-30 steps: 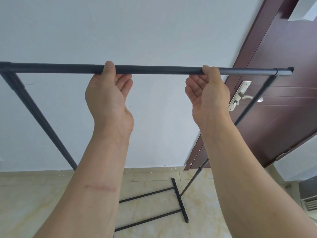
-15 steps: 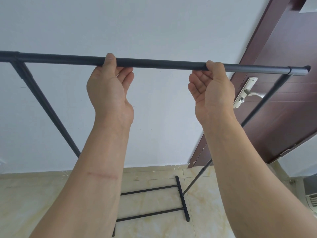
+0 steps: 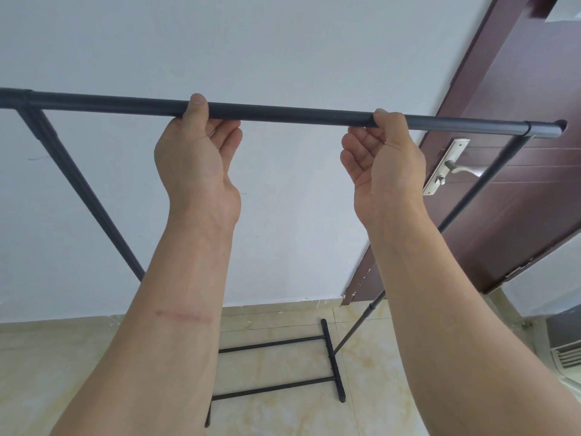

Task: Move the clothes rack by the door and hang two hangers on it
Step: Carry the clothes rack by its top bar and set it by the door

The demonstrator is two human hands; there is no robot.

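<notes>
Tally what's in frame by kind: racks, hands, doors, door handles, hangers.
Clothes rack: 1
Hands: 2, left hand and right hand, both gripping the rack's top bar
Door: 1
Door handle: 1
Hangers: 0 in view
Total: 5

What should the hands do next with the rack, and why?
Probably let go of the top bar. The left hand and right hand both grip it, the rack's right post already stands in front of the door, and no hangers are on the bar yet.
</notes>
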